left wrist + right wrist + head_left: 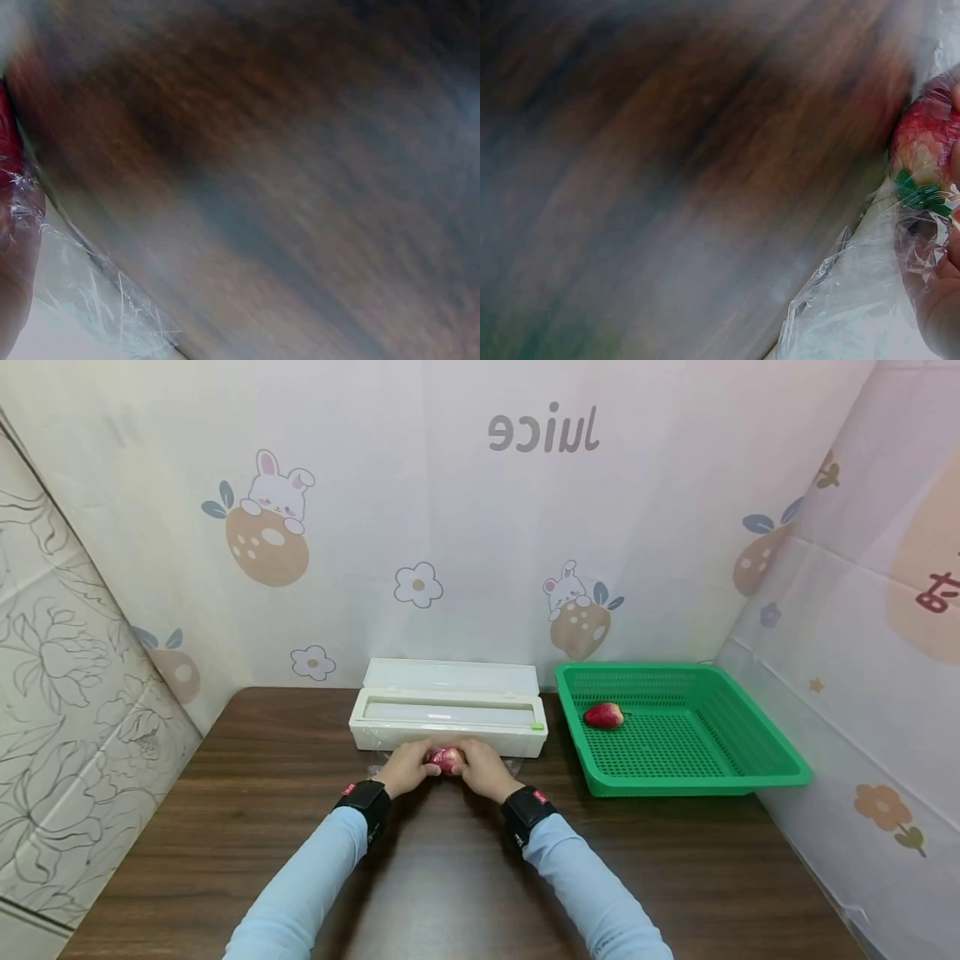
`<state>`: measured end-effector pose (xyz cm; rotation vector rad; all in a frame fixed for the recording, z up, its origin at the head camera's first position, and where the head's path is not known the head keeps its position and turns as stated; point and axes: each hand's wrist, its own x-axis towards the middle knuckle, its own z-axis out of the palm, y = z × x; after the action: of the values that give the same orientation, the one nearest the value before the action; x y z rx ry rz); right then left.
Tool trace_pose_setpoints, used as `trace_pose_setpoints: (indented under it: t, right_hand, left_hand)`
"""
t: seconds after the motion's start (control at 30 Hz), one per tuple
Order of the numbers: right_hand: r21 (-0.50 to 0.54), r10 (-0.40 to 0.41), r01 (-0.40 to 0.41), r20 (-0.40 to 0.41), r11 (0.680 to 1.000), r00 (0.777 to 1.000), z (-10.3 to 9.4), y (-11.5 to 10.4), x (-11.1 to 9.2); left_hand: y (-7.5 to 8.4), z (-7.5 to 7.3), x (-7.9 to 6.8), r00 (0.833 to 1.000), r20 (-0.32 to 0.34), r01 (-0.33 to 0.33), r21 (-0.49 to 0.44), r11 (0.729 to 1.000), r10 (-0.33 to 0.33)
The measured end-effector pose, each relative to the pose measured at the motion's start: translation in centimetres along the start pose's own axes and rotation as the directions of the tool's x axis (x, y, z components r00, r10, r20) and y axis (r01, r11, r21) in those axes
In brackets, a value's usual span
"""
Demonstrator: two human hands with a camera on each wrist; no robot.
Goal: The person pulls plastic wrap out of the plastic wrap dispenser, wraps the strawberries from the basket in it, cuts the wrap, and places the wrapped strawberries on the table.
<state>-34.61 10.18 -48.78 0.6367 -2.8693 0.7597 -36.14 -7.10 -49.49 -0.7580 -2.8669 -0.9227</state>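
Between both hands, in the head view, is a red fruit (pixel 447 760) wrapped in clear cling film (pixel 817 315). My left hand (pixel 406 767) grips its left side, and my right hand (pixel 483 768) grips the right side. Red skin, a pale yellowish end and a bit of green show through the film on the fruit (pixel 922 146) in the right wrist view. Only a sliver of the fruit (pixel 9 142) and a few fingers appear at the left wrist view's edge. Right behind the hands stands a white cling film dispenser box (pixel 450 739), its lid (pixel 450 675) raised.
A green plastic basket (pixel 682 785) stands at the right on the brown wooden table (pixel 247 827). Inside it, toward the left, lies another red fruit (pixel 603 716). A small green slider (pixel 537 726) sits at the box's right end. Printed curtains (pixel 480 527) hang behind and beside the table.
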Motion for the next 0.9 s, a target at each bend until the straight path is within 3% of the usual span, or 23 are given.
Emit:
trace_pose_setpoints:
  t: [0.4, 0.9]
  right_hand:
    - [0.104, 0.022, -0.037, 0.145, 0.994, 0.989, -0.9, 0.8, 0.9]
    - [0.059, 0.031, -0.033, 0.028, 0.998, 0.999, -0.3, 0.4, -0.1]
  left_hand:
    - [0.7, 0.0, -0.2, 0.997, 0.037, 0.062, -0.015, 0.998, -0.062]
    - [0.0, 0.2, -0.6, 0.997, 0.008, 0.083, -0.048, 0.995, -0.082]
